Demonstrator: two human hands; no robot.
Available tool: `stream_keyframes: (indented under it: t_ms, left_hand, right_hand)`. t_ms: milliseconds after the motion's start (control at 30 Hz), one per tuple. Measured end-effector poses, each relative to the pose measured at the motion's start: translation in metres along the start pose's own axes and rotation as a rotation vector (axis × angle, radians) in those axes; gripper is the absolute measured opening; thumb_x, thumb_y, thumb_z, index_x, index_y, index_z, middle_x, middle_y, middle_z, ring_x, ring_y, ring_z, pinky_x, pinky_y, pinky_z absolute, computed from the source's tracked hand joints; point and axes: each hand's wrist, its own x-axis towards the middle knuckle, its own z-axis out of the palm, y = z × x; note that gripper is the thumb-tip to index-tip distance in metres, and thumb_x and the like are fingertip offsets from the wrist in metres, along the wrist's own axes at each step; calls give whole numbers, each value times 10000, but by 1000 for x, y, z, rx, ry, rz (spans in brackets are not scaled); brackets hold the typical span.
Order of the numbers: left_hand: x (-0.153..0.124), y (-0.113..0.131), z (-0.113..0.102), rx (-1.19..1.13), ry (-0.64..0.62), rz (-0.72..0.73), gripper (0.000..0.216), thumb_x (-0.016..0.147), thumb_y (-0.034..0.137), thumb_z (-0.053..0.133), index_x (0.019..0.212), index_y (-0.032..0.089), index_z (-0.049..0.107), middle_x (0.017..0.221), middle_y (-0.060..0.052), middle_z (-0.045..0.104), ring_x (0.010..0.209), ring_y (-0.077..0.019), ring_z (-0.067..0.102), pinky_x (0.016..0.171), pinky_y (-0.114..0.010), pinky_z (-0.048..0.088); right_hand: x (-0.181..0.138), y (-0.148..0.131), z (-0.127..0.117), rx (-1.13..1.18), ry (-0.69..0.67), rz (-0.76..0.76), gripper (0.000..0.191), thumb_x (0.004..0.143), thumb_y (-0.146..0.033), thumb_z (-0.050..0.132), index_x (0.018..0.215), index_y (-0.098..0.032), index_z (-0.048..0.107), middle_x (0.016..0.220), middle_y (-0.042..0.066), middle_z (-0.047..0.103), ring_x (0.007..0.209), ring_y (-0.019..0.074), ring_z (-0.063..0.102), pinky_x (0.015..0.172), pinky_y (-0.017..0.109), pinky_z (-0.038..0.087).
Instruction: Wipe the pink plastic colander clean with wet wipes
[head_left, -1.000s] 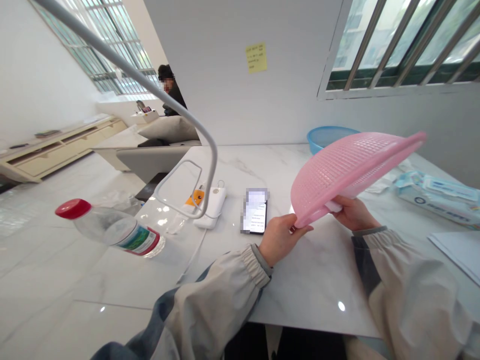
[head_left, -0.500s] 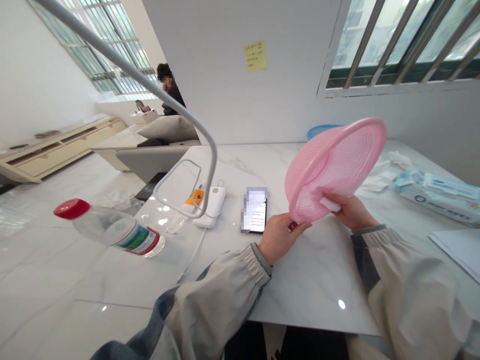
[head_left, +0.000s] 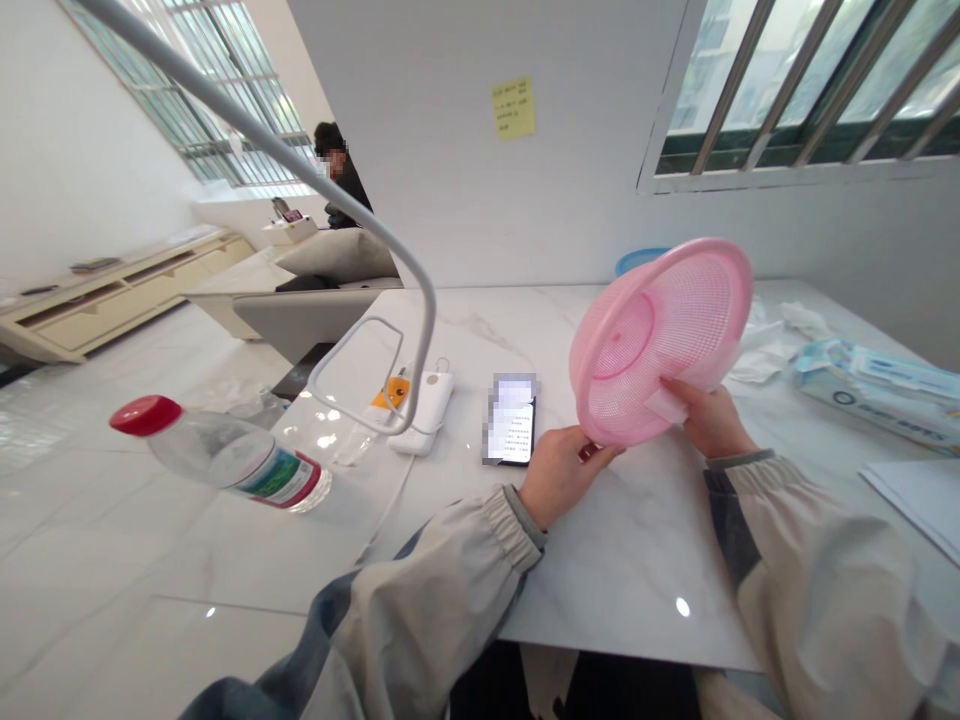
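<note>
A pink plastic mesh basket [head_left: 622, 340] is tilted up on its side above the table, its hollow facing right and toward me. My left hand [head_left: 562, 475] pinches its lower rim between thumb and fingers. At the lower right of the basket, my right hand [head_left: 709, 415] is closed round a thin white wipe [head_left: 666, 405], pressing it against the inner wall and rim. Part of the wipe and some right fingers are hidden behind the basket's edge.
A phone [head_left: 514, 420] lies left of the basket, near a white power bank [head_left: 424, 415]. A red-capped bottle [head_left: 232, 455] stands further left, below a grey curved stand [head_left: 360, 215]. On the right are a wipes pack [head_left: 877, 390], crumpled tissues [head_left: 761, 355] and paper [head_left: 915, 505].
The basket has turned so more of its inside and base ring shows, and its upper rim has moved left. My right hand has shifted slightly right along it; my left hand keeps its grip.
</note>
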Motion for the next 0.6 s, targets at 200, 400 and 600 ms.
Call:
stream_keyframes:
  t_ms: [200, 400, 600]
  left_hand:
    - [-1, -1, 1, 9, 33, 13, 267, 977, 425, 752, 865, 187, 794, 781, -42, 785, 694, -177, 684, 711, -293, 515]
    - [-1, -2, 3, -18, 64, 38, 182, 981, 342, 743, 913, 186, 805, 847, -48, 808, 758, -188, 725, 762, -296, 541]
    - [0, -4, 2, -9, 85, 23, 144, 988, 291, 719, 923, 190, 799, 917, -57, 828, 844, -210, 762, 797, -305, 551]
  right_hand:
    - [2, 0, -6, -282, 149, -36, 446, 659, -457, 945, 979, -179, 804, 1110, 136, 811, 1104, 371, 757, 967, 516, 657]
    - [12, 3, -17, -533, 143, -158, 478, 734, -654, 845, 787, -191, 740, 742, 87, 740, 702, 271, 691, 606, 381, 569]
    - [13, 2, -21, -599, 100, -164, 535, 768, -746, 744, 685, -225, 658, 537, 33, 589, 506, 191, 543, 492, 321, 415]
